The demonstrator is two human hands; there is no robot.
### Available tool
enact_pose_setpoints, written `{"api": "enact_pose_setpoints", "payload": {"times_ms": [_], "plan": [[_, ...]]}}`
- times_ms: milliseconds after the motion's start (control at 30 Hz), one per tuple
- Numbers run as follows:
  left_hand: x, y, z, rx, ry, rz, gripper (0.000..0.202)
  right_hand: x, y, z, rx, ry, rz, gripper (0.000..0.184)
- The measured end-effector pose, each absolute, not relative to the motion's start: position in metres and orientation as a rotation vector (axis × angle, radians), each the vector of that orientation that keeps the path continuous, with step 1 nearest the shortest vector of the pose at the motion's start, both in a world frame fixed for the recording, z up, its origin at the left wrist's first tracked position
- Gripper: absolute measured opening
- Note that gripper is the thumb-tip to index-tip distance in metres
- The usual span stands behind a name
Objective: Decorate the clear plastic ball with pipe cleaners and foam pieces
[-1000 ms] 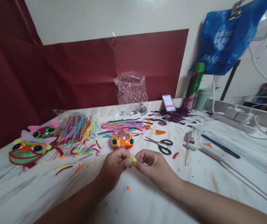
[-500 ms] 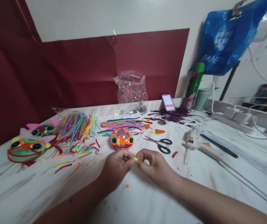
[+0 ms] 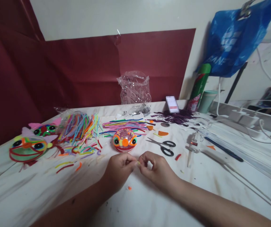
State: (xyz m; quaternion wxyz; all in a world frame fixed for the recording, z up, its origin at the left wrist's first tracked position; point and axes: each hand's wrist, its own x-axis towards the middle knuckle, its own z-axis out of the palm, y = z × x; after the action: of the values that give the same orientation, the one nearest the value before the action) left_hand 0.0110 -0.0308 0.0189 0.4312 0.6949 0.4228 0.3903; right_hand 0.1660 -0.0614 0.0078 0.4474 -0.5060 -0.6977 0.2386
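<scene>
My left hand [image 3: 120, 171] and my right hand [image 3: 157, 170] meet at the fingertips over the table. Both pinch a small yellow piece of pipe cleaner [image 3: 138, 163], mostly covered by the fingers. Just beyond them sits a round clear ball with a face [image 3: 125, 141], with green-ringed eyes, an orange nose and a red mouth. Black-handled scissors [image 3: 163, 146] lie partly open to the right of the ball. Farther right rests a white glue gun [image 3: 203, 151], its nozzle toward me.
Two finished-looking face balls, one green [image 3: 28, 150] and one behind it [image 3: 44, 130], stand at left. Bundled pipe cleaners [image 3: 78, 127] and loose pink strips [image 3: 126, 125] lie across the back. A dark purple pile [image 3: 180, 117], a cup [image 3: 207, 101] and a power strip [image 3: 251, 129] are at right.
Less of the yellow piece shows between my fingertips than before. The hands have barely moved; the whole view has shifted slightly.
</scene>
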Motion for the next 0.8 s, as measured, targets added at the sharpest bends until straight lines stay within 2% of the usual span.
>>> {"api": "enact_pose_setpoints", "payload": {"times_ms": [167, 267, 367, 467, 700, 800], "plan": [[0.010, -0.029, 0.020, 1.666, 1.112, 1.171, 0.014, 0.167, -0.057, 0.013, -1.264, -1.563, 0.784, 0.014], [0.009, -0.027, 0.021, 1.688, 1.093, 1.111, 0.014, 0.167, -0.057, 0.014, -1.257, -1.511, 0.877, 0.015], [0.010, -0.028, 0.021, 1.764, 1.044, 0.987, 0.012, 0.164, -0.059, 0.013, -1.216, -1.551, 0.854, 0.013], [0.010, -0.026, 0.019, 1.685, 1.043, 1.040, 0.014, 0.167, -0.058, 0.012, -1.094, -1.499, 0.841, 0.011], [0.003, -0.012, 0.015, 1.454, 0.910, 1.112, 0.016, 0.190, -0.045, 0.013, -1.214, -1.367, 0.810, 0.033], [0.006, -0.014, 0.015, 1.455, 0.907, 1.060, 0.015, 0.189, -0.046, 0.013, -1.132, -1.386, 0.784, 0.025]]}}
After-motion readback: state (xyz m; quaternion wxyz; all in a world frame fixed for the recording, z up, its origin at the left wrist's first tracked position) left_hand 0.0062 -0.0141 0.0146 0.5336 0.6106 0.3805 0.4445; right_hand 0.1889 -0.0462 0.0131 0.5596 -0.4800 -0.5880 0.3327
